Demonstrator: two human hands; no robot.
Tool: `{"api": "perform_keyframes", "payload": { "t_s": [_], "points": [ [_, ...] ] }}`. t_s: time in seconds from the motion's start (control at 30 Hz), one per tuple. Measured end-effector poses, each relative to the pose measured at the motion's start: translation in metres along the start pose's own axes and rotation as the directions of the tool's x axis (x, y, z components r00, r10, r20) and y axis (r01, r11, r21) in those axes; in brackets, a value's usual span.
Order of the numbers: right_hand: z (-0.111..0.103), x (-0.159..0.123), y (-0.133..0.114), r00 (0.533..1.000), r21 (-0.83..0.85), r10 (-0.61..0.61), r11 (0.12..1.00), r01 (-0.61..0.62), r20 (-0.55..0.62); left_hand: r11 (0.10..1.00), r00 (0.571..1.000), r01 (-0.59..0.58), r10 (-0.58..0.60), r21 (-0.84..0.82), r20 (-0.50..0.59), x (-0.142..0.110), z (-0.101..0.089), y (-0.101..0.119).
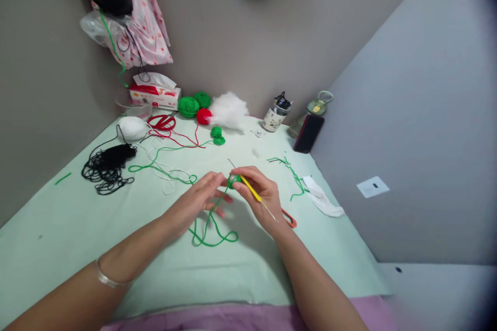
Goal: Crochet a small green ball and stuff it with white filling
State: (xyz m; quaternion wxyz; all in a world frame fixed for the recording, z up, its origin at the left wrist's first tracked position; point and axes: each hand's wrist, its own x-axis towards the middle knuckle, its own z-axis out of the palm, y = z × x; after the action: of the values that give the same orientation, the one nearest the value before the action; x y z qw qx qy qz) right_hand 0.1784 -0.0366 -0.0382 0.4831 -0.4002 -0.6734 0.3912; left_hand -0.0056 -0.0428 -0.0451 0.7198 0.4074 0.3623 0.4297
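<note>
My right hand (261, 195) grips a yellow-handled crochet hook (250, 189) whose metal tip points up and left. Its fingers also pinch a small green crocheted piece (233, 181). My left hand (202, 196) meets it from the left, fingertips on the same green piece, with green yarn (212, 227) running over its fingers and looping down onto the pale green table (77, 227). Both hands hover just above the table's middle.
Black yarn (108, 165), a white ball (132, 128), red yarn (163, 123), green balls (189, 106), a red ball (203, 116) and white stuffing (229, 110) lie at the back. A tissue box (154, 95), a jar (275, 114), a phone (308, 133) and orange-handled scissors (289, 217) are nearby.
</note>
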Motion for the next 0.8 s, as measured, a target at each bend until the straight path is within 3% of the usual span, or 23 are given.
{"api": "perform_keyframes", "payload": {
  "t_s": [0.07, 0.13, 0.23, 0.3, 0.37, 0.43, 0.5, 0.53, 0.57, 0.63, 0.67, 0.73, 0.8],
  "points": [
    [-0.001, 0.001, -0.001, 0.998, 0.077, 0.06, 0.995, -0.058, -0.025, 0.992, 0.983, -0.124, 0.127, 0.035, -0.129, -0.003, -0.001, 0.014],
    [-0.002, 0.001, -0.003, 0.994, 0.145, 0.103, 0.984, -0.098, -0.024, 0.979, 0.963, -0.203, 0.198, -0.008, -0.183, -0.008, -0.003, 0.031],
    [0.0, 0.001, -0.005, 0.99, 0.215, 0.14, 0.967, -0.135, -0.007, 0.954, 0.983, -0.171, 0.148, -0.246, -0.109, -0.019, 0.001, 0.058],
    [0.003, -0.001, -0.006, 0.988, 0.235, 0.157, 0.96, -0.155, 0.008, 0.942, 0.983, -0.17, 0.144, -0.288, -0.111, -0.027, 0.009, 0.073],
    [0.007, -0.004, -0.008, 0.984, 0.249, 0.174, 0.952, -0.177, 0.032, 0.919, 0.954, -0.29, 0.255, -0.268, -0.158, -0.032, 0.018, 0.082],
    [0.011, -0.006, -0.011, 0.979, 0.278, 0.193, 0.939, -0.203, 0.06, 0.853, 0.873, -0.482, 0.448, -0.199, -0.194, -0.033, 0.024, 0.084],
    [0.014, -0.008, -0.017, 0.972, 0.315, 0.22, 0.92, -0.234, 0.081, 0.732, 0.72, -0.681, 0.672, 0.011, -0.173, -0.029, 0.024, 0.078],
    [0.016, -0.008, -0.021, 0.968, 0.335, 0.234, 0.909, -0.249, 0.084, 0.629, 0.616, -0.756, 0.778, 0.183, -0.126, -0.026, 0.02, 0.072],
    [0.017, -0.008, -0.025, 0.965, 0.353, 0.25, 0.898, -0.263, 0.083, 0.509, 0.544, -0.774, 0.839, 0.377, -0.018, -0.023, 0.016, 0.066],
    [0.017, -0.007, -0.033, 0.959, 0.387, 0.275, 0.878, -0.281, 0.072, 0.233, 0.515, -0.735, 0.803, 0.637, 0.3, -0.016, 0.004, 0.052],
    [0.017, -0.007, -0.036, 0.957, 0.402, 0.283, 0.871, -0.282, 0.06, 0.141, 0.518, -0.704, 0.772, 0.696, 0.368, -0.013, -0.002, 0.046],
    [0.014, -0.008, -0.04, 0.957, 0.409, 0.289, 0.87, -0.274, 0.027, 0.022, 0.518, -0.648, 0.746, 0.762, 0.419, -0.009, -0.011, 0.036],
    [0.012, -0.011, -0.04, 0.957, 0.39, 0.29, 0.884, -0.259, -0.022, -0.018, 0.53, -0.58, 0.752, 0.815, 0.393, -0.006, -0.015, 0.029]
  ]
}}
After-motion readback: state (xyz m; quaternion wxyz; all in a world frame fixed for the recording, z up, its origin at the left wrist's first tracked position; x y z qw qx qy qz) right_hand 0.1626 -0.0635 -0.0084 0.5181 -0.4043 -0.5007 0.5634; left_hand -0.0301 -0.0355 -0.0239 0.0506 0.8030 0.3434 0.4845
